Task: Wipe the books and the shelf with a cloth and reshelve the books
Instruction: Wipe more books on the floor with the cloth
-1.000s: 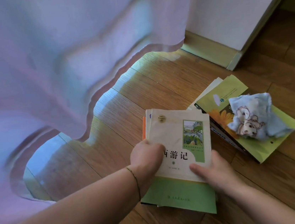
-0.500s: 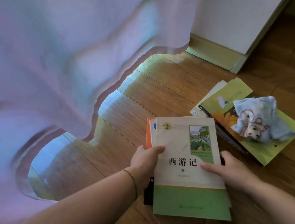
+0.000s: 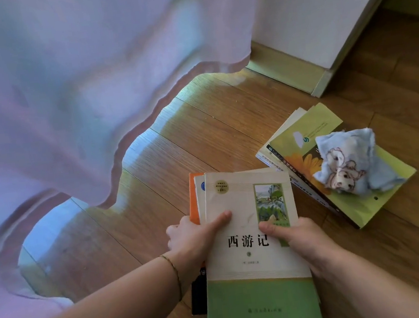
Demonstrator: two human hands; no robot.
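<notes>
A small stack of books (image 3: 257, 279) with a cream and green cover on top is low over the wooden floor. My left hand (image 3: 194, 237) grips its left edge, thumb on the cover. My right hand (image 3: 300, 237) grips the right edge, thumb on the cover too. An orange book (image 3: 192, 200) and a dark one (image 3: 197, 297) show under the top book. To the right lies a second pile of books (image 3: 312, 125) with a yellow-green cover. A crumpled light-blue cloth (image 3: 348, 163) with a cartoon print rests on that pile.
A sheer lilac curtain (image 3: 75, 83) hangs at the left and reaches the wooden floor (image 3: 224, 120). A white wall or cabinet (image 3: 316, 5) with a pale skirting board (image 3: 287, 72) stands at the back right.
Both hands have shifted on the stack: the thumbs now lie on the top cover and the stack has come closer to me. The cloth and the second pile have not moved.
</notes>
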